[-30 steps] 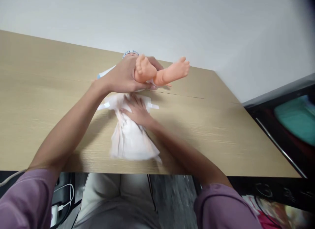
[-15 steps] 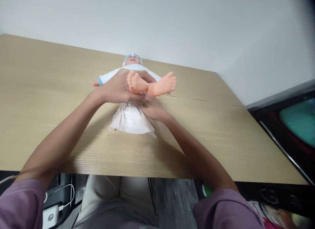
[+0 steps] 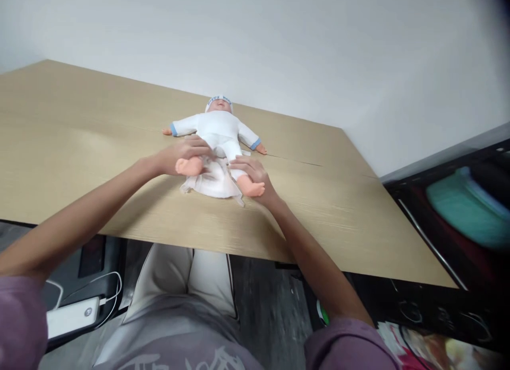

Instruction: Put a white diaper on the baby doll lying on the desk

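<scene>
A baby doll (image 3: 219,125) in a white suit with blue cuffs and a lettered headband lies on its back, arms spread and feet toward me. My left hand (image 3: 187,151) is closed around the doll's leg on the left, behind its bare foot. Across the other leg, above the ankle, curl the fingers of my right hand (image 3: 257,173). The legs are spread apart. Beneath and between them lies a white diaper (image 3: 217,183), unfolded, its front part flaring toward me. My hands hide parts of both legs.
The wooden table (image 3: 326,211) carries the doll and meets a pale wall (image 3: 279,51) at the back. To the right stands a dark unit with a teal item (image 3: 466,208). A white power bank (image 3: 74,317) with a cable sits below at left.
The doll's legs, raised and crossed together before, are now lowered and spread. My hands have moved apart, one to each leg. The view has shifted slightly.
</scene>
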A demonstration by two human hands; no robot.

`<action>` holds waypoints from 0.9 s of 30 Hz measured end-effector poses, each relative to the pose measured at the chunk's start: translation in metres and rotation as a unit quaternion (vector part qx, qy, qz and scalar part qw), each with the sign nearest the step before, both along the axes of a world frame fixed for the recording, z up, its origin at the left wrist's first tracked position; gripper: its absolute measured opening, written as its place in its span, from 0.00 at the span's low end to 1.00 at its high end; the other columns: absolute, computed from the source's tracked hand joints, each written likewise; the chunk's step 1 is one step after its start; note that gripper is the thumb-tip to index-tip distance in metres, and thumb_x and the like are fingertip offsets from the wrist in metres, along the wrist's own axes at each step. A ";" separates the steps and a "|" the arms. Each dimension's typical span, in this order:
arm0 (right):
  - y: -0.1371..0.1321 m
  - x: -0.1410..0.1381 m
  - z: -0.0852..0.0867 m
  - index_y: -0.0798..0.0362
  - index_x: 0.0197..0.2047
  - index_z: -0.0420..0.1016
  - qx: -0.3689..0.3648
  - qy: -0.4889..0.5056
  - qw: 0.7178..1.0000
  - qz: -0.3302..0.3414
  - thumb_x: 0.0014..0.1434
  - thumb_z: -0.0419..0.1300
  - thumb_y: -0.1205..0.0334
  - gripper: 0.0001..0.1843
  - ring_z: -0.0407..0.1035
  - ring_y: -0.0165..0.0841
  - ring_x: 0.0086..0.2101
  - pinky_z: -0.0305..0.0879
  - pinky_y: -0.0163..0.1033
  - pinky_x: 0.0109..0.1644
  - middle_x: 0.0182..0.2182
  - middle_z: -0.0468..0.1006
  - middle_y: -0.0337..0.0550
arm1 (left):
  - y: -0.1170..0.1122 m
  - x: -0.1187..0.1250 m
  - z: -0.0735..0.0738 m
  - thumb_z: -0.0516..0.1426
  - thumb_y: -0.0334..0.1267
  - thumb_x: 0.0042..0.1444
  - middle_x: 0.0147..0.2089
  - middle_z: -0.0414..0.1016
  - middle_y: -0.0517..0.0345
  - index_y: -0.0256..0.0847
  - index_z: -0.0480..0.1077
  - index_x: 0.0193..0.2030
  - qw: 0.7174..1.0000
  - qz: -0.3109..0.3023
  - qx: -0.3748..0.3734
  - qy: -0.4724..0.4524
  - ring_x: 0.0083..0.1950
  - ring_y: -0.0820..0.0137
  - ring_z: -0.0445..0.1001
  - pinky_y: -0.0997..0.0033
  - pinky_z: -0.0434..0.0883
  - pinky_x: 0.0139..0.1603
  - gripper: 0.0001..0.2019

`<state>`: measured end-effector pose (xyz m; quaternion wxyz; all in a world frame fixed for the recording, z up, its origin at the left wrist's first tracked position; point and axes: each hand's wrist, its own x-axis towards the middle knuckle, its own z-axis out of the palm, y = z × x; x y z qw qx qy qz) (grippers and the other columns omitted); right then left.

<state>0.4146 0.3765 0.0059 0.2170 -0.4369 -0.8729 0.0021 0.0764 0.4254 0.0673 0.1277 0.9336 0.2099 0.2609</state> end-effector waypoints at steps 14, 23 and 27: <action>-0.002 0.029 -0.006 0.44 0.77 0.78 -0.098 -0.001 0.986 0.136 0.77 0.47 0.70 0.33 0.61 0.39 0.81 0.64 0.60 0.84 0.79 0.73 0.44 | -0.012 -0.047 -0.042 0.60 0.31 0.61 0.76 0.80 0.54 0.55 0.84 0.67 0.992 0.011 -0.074 0.104 0.82 0.51 0.69 0.44 0.68 0.81 0.29; -0.037 -0.005 -0.003 0.55 0.80 0.72 -0.048 -0.018 0.997 0.063 0.78 0.63 0.41 0.38 0.66 0.57 0.76 0.64 0.66 0.81 0.76 0.75 0.60 | -0.042 -0.019 -0.050 0.68 0.58 0.64 0.73 0.77 0.43 0.45 0.78 0.66 0.986 0.103 -0.041 0.123 0.77 0.38 0.66 0.39 0.67 0.76 0.29; -0.037 -0.018 -0.018 0.54 0.75 0.78 -0.003 -0.033 0.999 0.021 0.79 0.59 0.57 0.26 0.71 0.56 0.69 0.69 0.62 0.75 0.71 0.79 0.59 | -0.045 -0.008 -0.053 0.61 0.45 0.69 0.64 0.81 0.43 0.44 0.79 0.57 0.984 0.138 -0.027 0.109 0.69 0.44 0.71 0.42 0.68 0.71 0.14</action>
